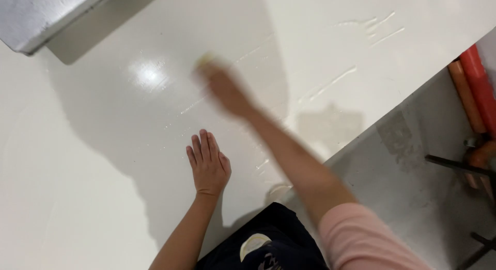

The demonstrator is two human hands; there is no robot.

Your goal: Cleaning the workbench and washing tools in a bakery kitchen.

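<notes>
Head view: a white glossy worktop (93, 161) fills most of the frame, bearing a bright light reflection and streaks of wet smear toward its far right part. The left hand (208, 165) lies flat on the worktop, palm down, fingers (202, 145) extended and held together, gripping nothing. The right hand (226, 89) reaches further out across the surface and is motion-blurred; whether its fingers are closed cannot be told. A small pale yellow object (207, 59), possibly a sponge or cloth, shows at the tip of the right hand, against the worktop; its exact kind is unclear owing to blur. The right arm carries a pink sleeve (361, 239). A grey metal edge (41, 17) sits at the upper left corner. To the right, beyond the worktop edge, a grey floor (408, 187) and orange-red cylindrical items (473, 89) are visible.
</notes>
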